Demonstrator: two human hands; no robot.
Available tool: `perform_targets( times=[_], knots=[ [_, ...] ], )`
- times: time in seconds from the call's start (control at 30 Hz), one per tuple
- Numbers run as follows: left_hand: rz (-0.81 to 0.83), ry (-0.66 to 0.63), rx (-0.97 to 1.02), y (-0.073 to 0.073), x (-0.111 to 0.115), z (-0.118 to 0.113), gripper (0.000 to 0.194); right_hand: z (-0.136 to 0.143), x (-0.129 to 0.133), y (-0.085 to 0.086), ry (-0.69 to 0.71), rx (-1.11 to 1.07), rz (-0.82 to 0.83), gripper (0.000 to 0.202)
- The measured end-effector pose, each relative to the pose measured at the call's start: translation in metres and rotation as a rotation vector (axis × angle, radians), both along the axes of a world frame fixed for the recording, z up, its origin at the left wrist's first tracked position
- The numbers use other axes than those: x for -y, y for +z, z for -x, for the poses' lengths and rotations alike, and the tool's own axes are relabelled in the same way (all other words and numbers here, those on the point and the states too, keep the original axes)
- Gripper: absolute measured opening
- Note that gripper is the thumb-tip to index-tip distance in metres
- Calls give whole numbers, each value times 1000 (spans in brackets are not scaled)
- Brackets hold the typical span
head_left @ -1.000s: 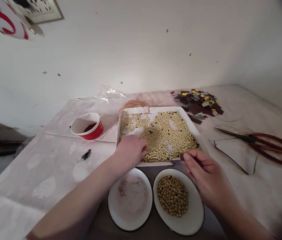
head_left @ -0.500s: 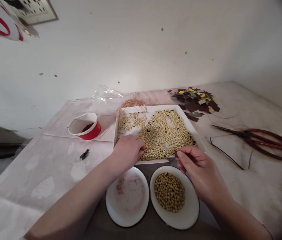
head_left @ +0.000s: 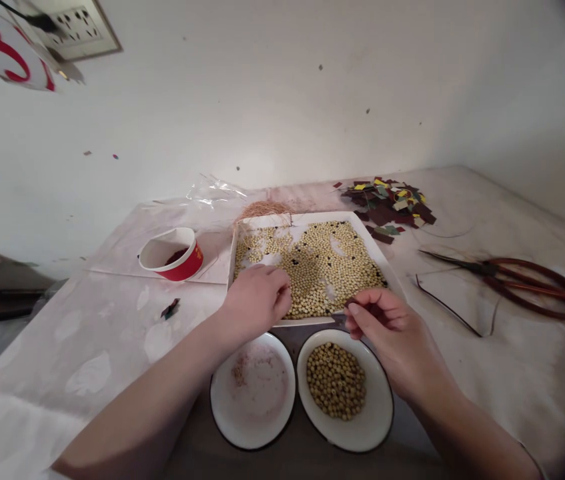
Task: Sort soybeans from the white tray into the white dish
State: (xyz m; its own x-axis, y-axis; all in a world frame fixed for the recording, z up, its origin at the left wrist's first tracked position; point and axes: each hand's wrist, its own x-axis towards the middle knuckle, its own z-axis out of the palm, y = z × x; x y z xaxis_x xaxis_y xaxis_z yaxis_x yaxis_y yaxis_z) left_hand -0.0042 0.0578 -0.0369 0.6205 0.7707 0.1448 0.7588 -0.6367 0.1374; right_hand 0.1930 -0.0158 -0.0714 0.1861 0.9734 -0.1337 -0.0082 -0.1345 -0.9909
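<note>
A shallow white tray (head_left: 397, 283) holds many small pale beads with some dark specks. My left hand (head_left: 258, 297) is over its left front part, fingers curled together; what they hold, if anything, is hidden. At the tray's right front corner, my right hand (head_left: 385, 327) pinches a small dark piece between thumb and fingertips. Below the tray stand two white bowls with dark rims. The left bowl (head_left: 262, 427) has reddish crumbs in it, and the right bowl (head_left: 375, 427) contains a heap of larger brownish-yellow beads (head_left: 336, 381).
A red and white paper cup (head_left: 182, 267) with dark red contents stands left of the tray. Scissors (head_left: 527, 283) and a thin dark strip (head_left: 447, 310) lie on the right. Behind are coloured scraps (head_left: 387, 203), reddish fibres (head_left: 265, 210) and clear plastic (head_left: 215, 192).
The camera view has shifted slightly. My right hand stays pinched on the dark piece near the tray corner, and my left hand remains curled over the beads.
</note>
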Motion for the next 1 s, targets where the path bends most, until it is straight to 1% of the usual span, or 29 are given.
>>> perform_targets(
  times=[0.07, 0.13, 0.2, 0.23, 0.3, 0.37, 0.5, 0.63, 0.8, 0.9, 1.0],
  knots=[
    [-29, 11, 70, 13, 9, -1, 19, 0, 5, 5, 25, -42, -8, 17],
    [-50, -19, 190, 27, 22, -3, 22, 1, 11, 10, 69, -57, -3, 16],
    [-78, -126, 346, 36, 37, -6, 14, 3, 17, 15, 122, -82, 22, 16],
    [-112, -178, 405, 38, 44, -8, 11, 4, 19, 16, 150, -112, 37, 16],
    [-182, -255, 455, 38, 55, -13, 13, 7, 22, 18, 188, -201, 58, 16],
    [-247, -285, 449, 32, 62, -18, 11, 9, 24, 18, 204, -288, 78, 15],
    [-329, -292, 400, 20, 64, -24, 9, 12, 24, 18, 196, -405, 145, 15],
    [-380, -280, 389, 14, 61, -24, 10, 14, 23, 18, 182, -486, 182, 16],
    [-414, -284, 295, 12, 60, -24, 10, 16, 22, 15, 178, -558, 194, 12],
    [-400, -303, 231, 14, 61, -24, 14, 16, 21, 13, 171, -589, 199, 11],
    [-374, -317, 211, 14, 61, -24, 15, 16, 21, 12, 160, -612, 188, 11]
  ],
)
